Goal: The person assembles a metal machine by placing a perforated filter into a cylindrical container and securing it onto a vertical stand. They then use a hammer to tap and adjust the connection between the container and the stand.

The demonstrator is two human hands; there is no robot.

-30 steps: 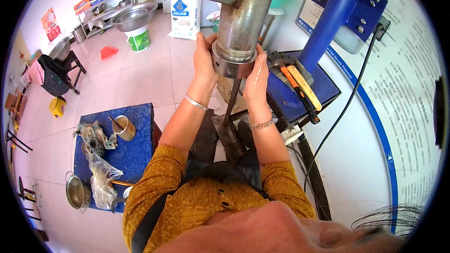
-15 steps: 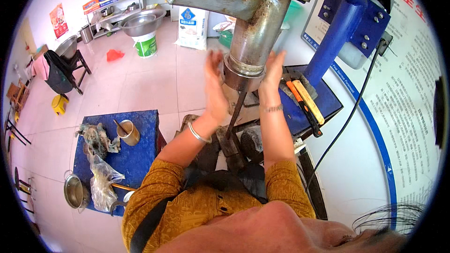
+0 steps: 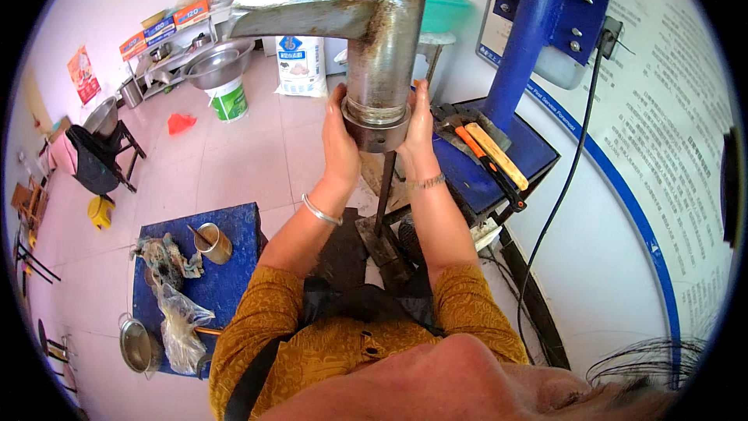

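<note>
A grey metal cylinder point(image 3: 383, 47) hangs upright from a machine at the top, with a side spout point(image 3: 300, 19) reaching left. A dark metal ring point(image 3: 376, 126) caps the cylinder's lower end. My left hand point(image 3: 339, 136) clasps the ring from the left, a bangle on the wrist. On the ring's right side my right hand point(image 3: 421, 129) presses flat against it, wearing a bracelet. A thin rod point(image 3: 385, 187) runs down from the ring to a base plate.
A blue machine column point(image 3: 530, 39) and blue tray point(image 3: 499, 164) with an orange-handled tool point(image 3: 487, 164) stand right. A black cable point(image 3: 561, 187) hangs by the wall. A blue low table point(image 3: 226, 277) at the left holds a brass cup point(image 3: 213, 242) and plastic bag point(image 3: 181, 323).
The view shifted and both hands slid around the ring at the cylinder's bottom, the left hand rising again from a lower grip to hold it level with the right.
</note>
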